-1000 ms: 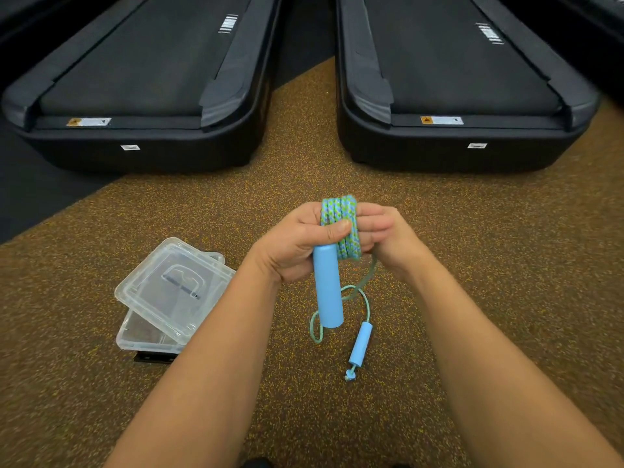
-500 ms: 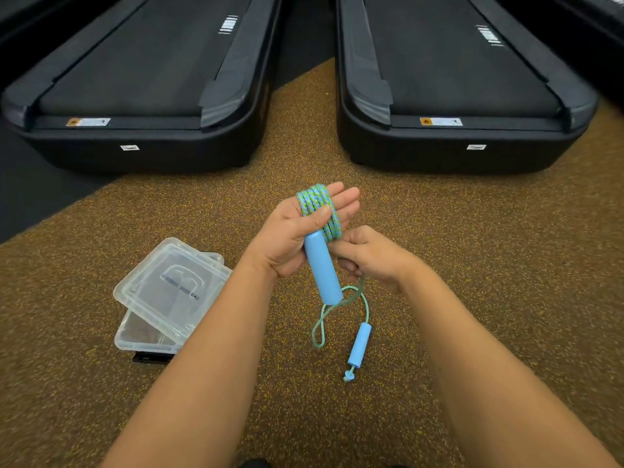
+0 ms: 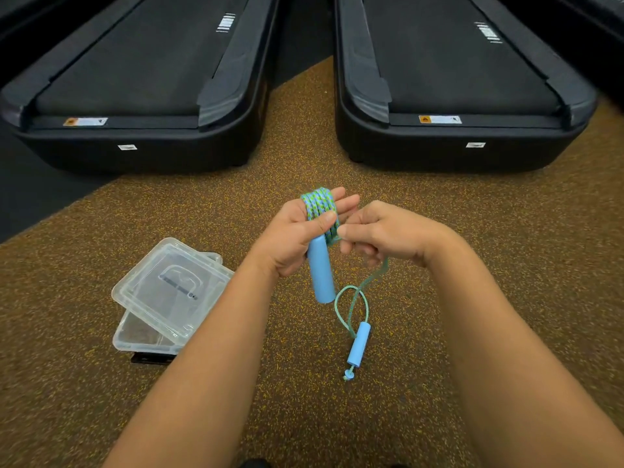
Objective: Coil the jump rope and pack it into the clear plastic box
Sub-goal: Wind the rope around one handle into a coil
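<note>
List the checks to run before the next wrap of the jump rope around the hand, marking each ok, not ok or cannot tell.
1. Coil secured: the left hand has its thumb pressed across it. Ok.
2. Feed controlled: the right hand pinches the loose rope beside the coil. Ok.
3. Loose rope free of knots: it crosses itself in one loop below the hands. Cannot tell.
4. All rope wound: a tail and the second handle are outside the coil. Not ok.
5. Clear plastic box open for packing: the lid lies askew over it. Not ok.
</note>
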Motion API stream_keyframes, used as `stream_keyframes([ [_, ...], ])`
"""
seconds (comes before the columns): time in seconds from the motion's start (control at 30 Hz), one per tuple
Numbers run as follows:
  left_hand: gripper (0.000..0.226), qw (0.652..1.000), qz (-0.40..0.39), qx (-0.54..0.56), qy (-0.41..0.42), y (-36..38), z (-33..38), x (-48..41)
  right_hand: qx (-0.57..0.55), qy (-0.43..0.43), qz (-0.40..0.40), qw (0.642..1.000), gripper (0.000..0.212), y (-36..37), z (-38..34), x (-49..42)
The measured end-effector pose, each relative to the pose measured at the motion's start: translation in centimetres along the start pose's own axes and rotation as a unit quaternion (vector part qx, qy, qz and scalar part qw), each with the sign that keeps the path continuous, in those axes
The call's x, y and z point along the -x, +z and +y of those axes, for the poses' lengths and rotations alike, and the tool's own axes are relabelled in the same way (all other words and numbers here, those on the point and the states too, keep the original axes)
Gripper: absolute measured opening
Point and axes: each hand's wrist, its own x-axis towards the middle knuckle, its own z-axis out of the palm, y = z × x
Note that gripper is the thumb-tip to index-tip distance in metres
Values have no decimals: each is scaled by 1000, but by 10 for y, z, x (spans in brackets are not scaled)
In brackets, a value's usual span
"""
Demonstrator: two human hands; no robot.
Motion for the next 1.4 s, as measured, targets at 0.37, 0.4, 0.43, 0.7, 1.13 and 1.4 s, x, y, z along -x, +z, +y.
stream_keyframes([
  [0.37, 51, 999, -8, 48, 2, -4, -1, -2, 110, 6, 40, 993, 26, -9, -15, 12],
  [0.4, 53, 998, -6, 65, 3, -5, -2, -2, 123, 9, 32, 992, 26, -9, -16, 13],
  [0.43, 52, 996, -3, 83, 5, -6, -3, -2, 139, 13, 25, 990, 25, -10, -16, 13],
  [0.7, 48, 994, 7, 110, 11, -14, -4, -2, 181, 11, 24, 983, 23, -13, -19, 15],
  [1.13, 27, 997, -54, 22, -53, -1, -10, 2, 85, -37, 59, 994, 19, -12, -13, 8],
  [1.4, 47, 984, -127, -30, -125, 7, -14, 4, 117, -110, 134, 978, 17, -15, -10, 3],
])
